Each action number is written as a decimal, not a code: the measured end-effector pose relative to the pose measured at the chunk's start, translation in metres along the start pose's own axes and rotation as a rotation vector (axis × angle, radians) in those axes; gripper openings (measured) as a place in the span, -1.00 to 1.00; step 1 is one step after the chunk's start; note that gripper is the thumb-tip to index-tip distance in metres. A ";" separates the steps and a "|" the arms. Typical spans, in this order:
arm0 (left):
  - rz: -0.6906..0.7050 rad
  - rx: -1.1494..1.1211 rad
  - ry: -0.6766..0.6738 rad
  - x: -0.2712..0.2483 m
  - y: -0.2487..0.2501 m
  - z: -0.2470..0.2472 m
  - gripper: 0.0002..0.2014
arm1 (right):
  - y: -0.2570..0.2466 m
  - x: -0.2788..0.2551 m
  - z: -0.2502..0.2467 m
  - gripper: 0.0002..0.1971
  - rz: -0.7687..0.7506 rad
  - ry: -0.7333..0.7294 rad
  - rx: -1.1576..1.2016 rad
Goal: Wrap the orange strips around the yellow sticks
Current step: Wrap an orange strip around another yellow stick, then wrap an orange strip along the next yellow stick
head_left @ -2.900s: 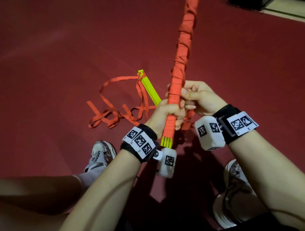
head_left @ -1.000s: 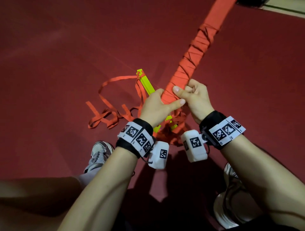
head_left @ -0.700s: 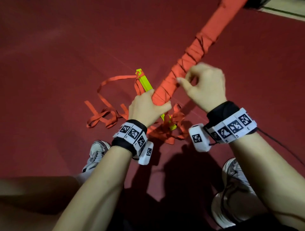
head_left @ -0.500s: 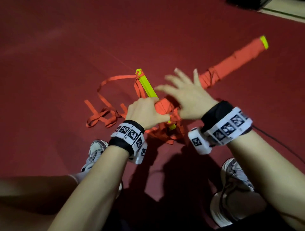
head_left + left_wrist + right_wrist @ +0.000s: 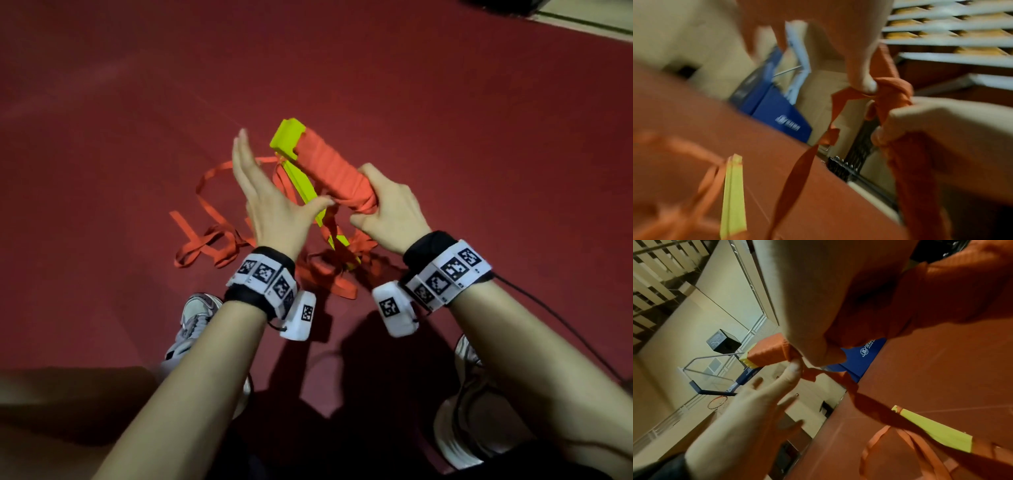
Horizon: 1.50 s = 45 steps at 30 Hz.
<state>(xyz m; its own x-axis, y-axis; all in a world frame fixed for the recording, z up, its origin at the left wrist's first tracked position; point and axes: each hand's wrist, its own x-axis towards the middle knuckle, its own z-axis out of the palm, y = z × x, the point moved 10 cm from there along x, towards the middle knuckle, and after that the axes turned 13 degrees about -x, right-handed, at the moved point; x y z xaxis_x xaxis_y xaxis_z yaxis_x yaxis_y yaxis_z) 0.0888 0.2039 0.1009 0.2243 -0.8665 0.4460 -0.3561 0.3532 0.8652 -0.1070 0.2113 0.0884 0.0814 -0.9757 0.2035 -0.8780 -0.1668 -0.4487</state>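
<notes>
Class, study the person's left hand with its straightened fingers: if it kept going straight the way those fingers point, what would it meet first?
Probably nothing nearby. The left hand points up and away, passing left of the wrapped stick; beyond lies only the red floor. Depth is unclear.

A dark red floor (image 5: 102, 144) carries a tangle of loose orange strips (image 5: 205, 245) and a bare yellow stick (image 5: 303, 186) lying among them, beside the person's shoes (image 5: 197, 313).

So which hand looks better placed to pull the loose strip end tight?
Probably the left hand: its thumb already touches the loose strip end, while the right hand grips the wrapped stick bundle.
</notes>
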 end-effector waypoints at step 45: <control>-0.180 0.216 -0.607 -0.061 -0.040 0.079 -0.52 | 0.072 -0.031 0.091 -0.52 0.194 -0.414 -0.400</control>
<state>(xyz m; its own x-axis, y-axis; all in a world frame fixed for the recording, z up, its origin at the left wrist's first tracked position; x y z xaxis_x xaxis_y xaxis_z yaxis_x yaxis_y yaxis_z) 0.0172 0.2145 0.0212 -0.2305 -0.9724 0.0359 -0.5490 0.1604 0.8203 -0.1299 0.2165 -0.0297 0.0079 -0.9706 -0.2405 -0.9978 0.0082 -0.0658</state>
